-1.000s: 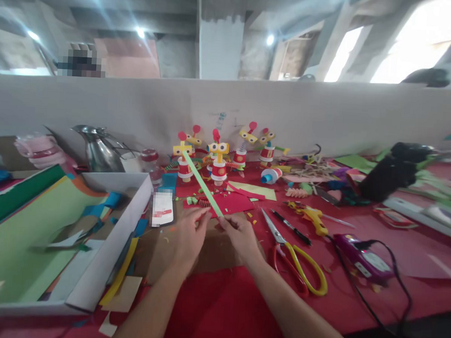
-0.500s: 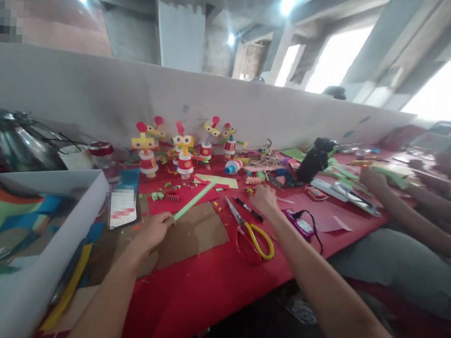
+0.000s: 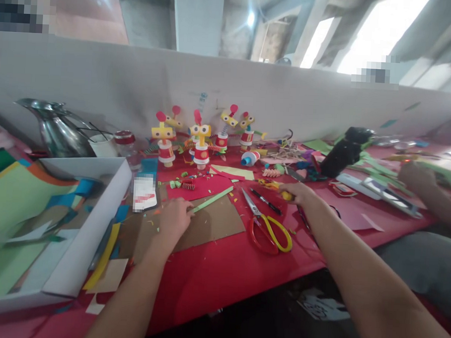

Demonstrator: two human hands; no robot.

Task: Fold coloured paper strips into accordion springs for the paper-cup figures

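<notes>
My left hand (image 3: 174, 218) pinches one end of a pale green paper strip (image 3: 215, 197), which slants up and right over a brown cardboard sheet (image 3: 215, 224). Farther right, my right hand (image 3: 300, 194) is closed around a yellow glue gun (image 3: 286, 196), whose nozzle points left; the palm hides part of its handle. Between the hands lie scissors (image 3: 269, 234) with one red and one yellow handle, blades partly apart. A black pen (image 3: 265, 200) rests just beyond them. Several paper-cup robot figures (image 3: 202, 150) with yellow heads stand behind.
On the left is a white box (image 3: 89, 232) of coloured paper, with a steel jug (image 3: 55, 130) behind. A phone (image 3: 144, 192) and a red-lidded jar (image 3: 126, 146) stand nearby. A black object (image 3: 345, 155) and another person's hand (image 3: 416, 176) are at right.
My right hand let go of the paper strip, reached right and took hold of the glue gun. My left hand keeps the strip, now lowered over the cardboard. The view turned right, then partly back.
</notes>
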